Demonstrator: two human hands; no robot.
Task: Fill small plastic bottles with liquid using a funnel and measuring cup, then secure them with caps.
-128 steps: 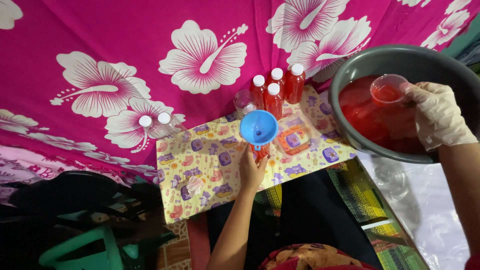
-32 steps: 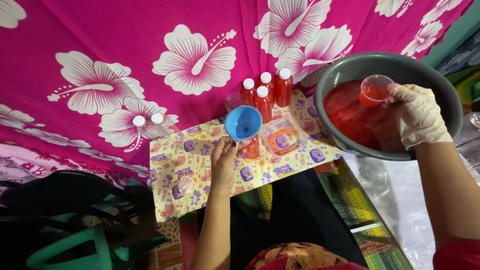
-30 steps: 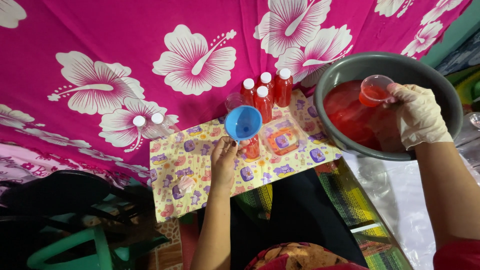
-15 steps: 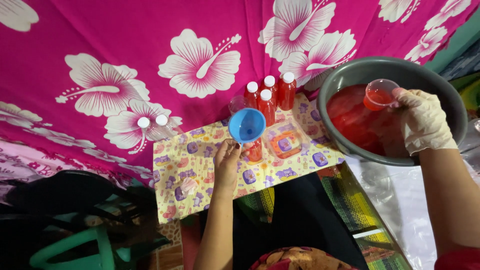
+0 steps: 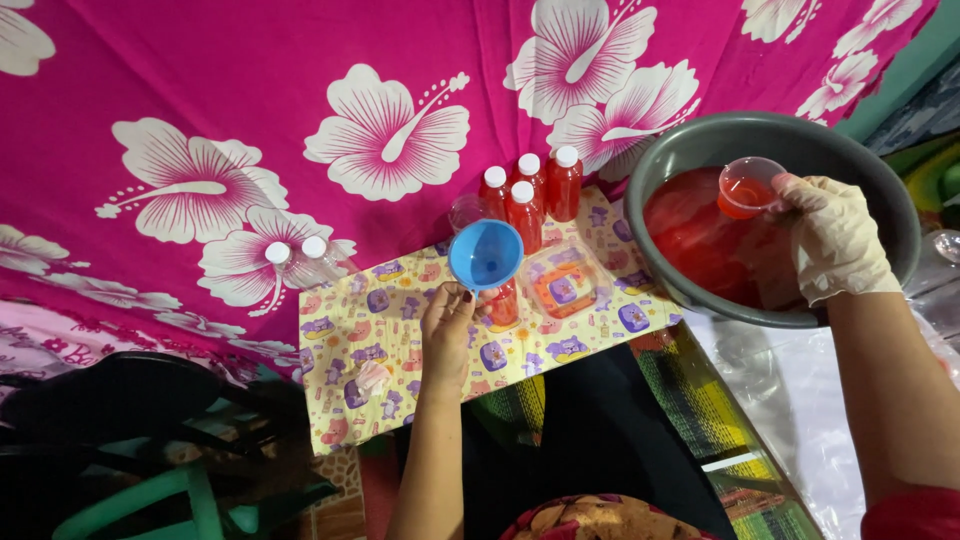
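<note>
Not much has shifted vs half a sec ago: the small clear cup (image 5: pixel 750 187) sits a touch lower over the basin, everything else is basically where it was.

Right hand (image 5: pixel 835 240), in a pale glove, has its fingers closed round that cup, which holds some red liquid and hangs just above the red pool in the grey basin (image 5: pixel 880 190). Left hand (image 5: pixel 447 330) is bare, fingers wrapped on the bottle under the blue funnel (image 5: pixel 485 254). That bottle (image 5: pixel 502 305) is mostly hidden by funnel and hand, tbh, but it looks partly red already.

Imo the step is mid-fill: cup loaded, pour into the funnel not done yet. Next move needs the cup carried left across the mat w/o dripping, tipped slowly into the funnel, while the left hand keeps the bottle upright.

Count:
- 4 capped red bottles (image 5: pixel 524 215) in a cluster behind the funnel
- 2 capped clear bottles (image 5: pixel 300 262) off to the left, look empty
- 1 bottle under the funnel
- 1 funnel, 1 cup, 1 basin
- 1 clear tub (image 5: pixel 565 285) w/ something orange inside
- 1 yellow cartoon-print mat (image 5: pixel 400 340) on the pink flowered cloth (image 5: pixel 250 90)
</note>
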